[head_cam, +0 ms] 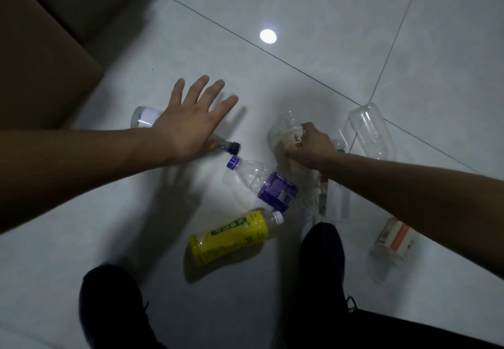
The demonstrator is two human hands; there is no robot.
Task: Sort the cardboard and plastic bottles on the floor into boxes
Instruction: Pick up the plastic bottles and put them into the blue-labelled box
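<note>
Below, on a pale tiled floor (pixel 313 16), a person's left hand (pixel 191 123) hangs with fingers straight and fanned apart over a black-capped clear bottle (pixel 144 118), which lies on its side with its base toward a brown cardboard box (pixel 41 62) at upper left; whether the palm touches the bottle cannot be told. The right hand (pixel 309 148) has its fingers curled tight round a pale-labelled clear bottle (pixel 282 133) that bears dark printed characters. Other bottles crowd the space between and around the arms. A purple-labelled bottle (pixel 272 189) lies just beside the black cap, its purple cap pointing toward it. A yellow bottle (pixel 231 237) with a white cap lies near the purple one's base. A slim bottle with a red and green label (pixel 324 196) lies partly hidden under the right forearm. A large clear bottle (pixel 371 130) lies beyond the right hand, and an orange-labelled bottle (pixel 394 237) lies well apart at lower right. Two black shoes (pixel 321 261) stand at the bottom edge, one close to the yellow bottle. A round glare of light (pixel 268 36) shines on the tiles.
</note>
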